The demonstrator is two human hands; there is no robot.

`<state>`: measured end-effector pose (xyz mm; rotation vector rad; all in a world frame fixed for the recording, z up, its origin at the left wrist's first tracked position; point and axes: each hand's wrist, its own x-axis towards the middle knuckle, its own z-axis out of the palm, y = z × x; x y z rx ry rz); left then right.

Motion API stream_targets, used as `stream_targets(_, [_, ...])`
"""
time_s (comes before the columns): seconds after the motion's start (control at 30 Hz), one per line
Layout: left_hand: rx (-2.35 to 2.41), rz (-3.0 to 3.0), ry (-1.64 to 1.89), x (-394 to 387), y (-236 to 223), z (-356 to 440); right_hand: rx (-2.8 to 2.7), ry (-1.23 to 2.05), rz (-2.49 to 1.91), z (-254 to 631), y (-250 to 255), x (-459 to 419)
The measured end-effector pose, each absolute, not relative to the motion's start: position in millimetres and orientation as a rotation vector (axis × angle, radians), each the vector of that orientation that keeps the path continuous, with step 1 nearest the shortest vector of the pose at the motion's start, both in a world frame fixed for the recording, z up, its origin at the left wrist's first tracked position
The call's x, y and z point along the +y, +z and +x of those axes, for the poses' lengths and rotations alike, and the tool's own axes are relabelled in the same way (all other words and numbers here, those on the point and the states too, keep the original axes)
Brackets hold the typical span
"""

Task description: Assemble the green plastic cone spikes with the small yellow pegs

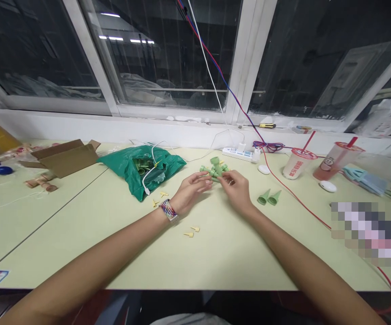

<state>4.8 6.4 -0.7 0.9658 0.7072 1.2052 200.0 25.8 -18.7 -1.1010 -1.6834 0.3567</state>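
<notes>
A pile of small green plastic pieces [216, 168] lies on the table, some shaped like cones or nozzles, with a bit of yellow among them. My left hand [192, 192], wearing a woven bracelet [168, 211], reaches to the pile's left side with its fingers stretched out and nothing seen in them. On the pile's near right side, my right hand [237, 192] has thumb and fingers pinched together; what they hold is too small to tell. Two green cones [269, 197] rest right of that hand. Small yellow nozzle-like pieces [189, 234] lie nearer the front, others [163, 194] beside the left wrist.
An open green plastic bag [124, 164] with green pieces inside sits left of the pile, a white cable across it. Further left is a cardboard box [67, 158]. A power strip [238, 154], a red cable [295, 193] and two drink cups [298, 164] occupy the back right.
</notes>
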Motion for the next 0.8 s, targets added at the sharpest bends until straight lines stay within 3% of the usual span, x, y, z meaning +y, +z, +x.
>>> stream_targets(0.3, [0.801, 0.973, 1.24, 8, -5, 1, -1.815, -0.054, -1.922, 244, -17, 48])
stream_targets(0.8, [0.837, 1.061, 1.208, 5, -5, 4, -2.035, -0.042, -2.064, 234, -14, 44])
